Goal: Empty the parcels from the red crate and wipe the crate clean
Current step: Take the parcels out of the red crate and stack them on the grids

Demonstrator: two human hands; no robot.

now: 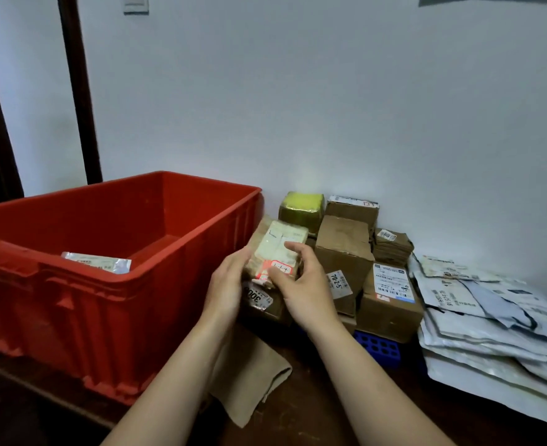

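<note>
The red crate (111, 284) stands at the left with one silvery flat parcel (96, 262) lying inside near its front wall. Just right of the crate, both hands hold a small taped cardboard parcel (277, 249) with a white label. My left hand (228, 284) grips its left side. My right hand (304, 281) curls over its right edge, thumb on the label. The parcel hovers above a brown box (259, 304) marked with a printed sticker. A beige cloth (249, 371) lies on the floor below my forearms.
Against the wall sit several brown cardboard boxes (343, 249) and a yellow-green wrapped parcel (302, 209). A heap of white and grey mailer bags (491, 326) fills the right. A blue plastic rack (378, 347) lies under the boxes. A dark door frame (79, 91) rises behind the crate.
</note>
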